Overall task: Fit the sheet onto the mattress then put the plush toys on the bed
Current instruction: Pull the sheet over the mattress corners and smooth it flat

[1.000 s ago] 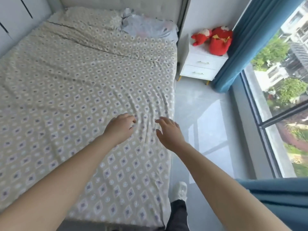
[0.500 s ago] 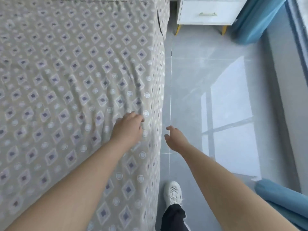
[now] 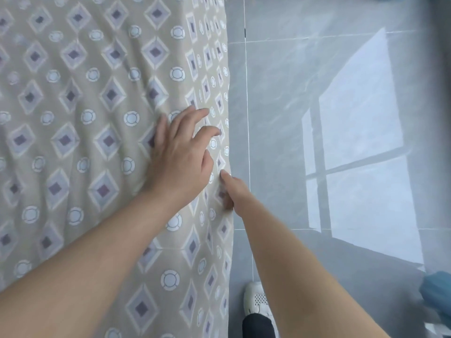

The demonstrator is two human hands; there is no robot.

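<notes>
The beige sheet [image 3: 102,142], printed with diamonds and circles, covers the mattress and hangs down its right side. My left hand [image 3: 180,152] lies on top of the sheet near the right edge, fingers spread and fairly straight. My right hand [image 3: 231,191] is down against the hanging side of the sheet, just below the left hand. Its thumb points up and its fingers curl into the fabric, which puckers there. The fingertips are mostly hidden. No plush toys are in view.
Grey tiled floor [image 3: 317,118] runs along the bed's right side, with a bright window reflection on it. My white shoe [image 3: 256,301] stands by the bed's edge at the bottom. A bit of blue curtain [image 3: 436,291] shows at the lower right.
The view has tilted down and moved closer, so the nightstand and toys have left the frame. My left hand has spread its fingers on the sheet. My right hand has moved left onto the sheet's side.
</notes>
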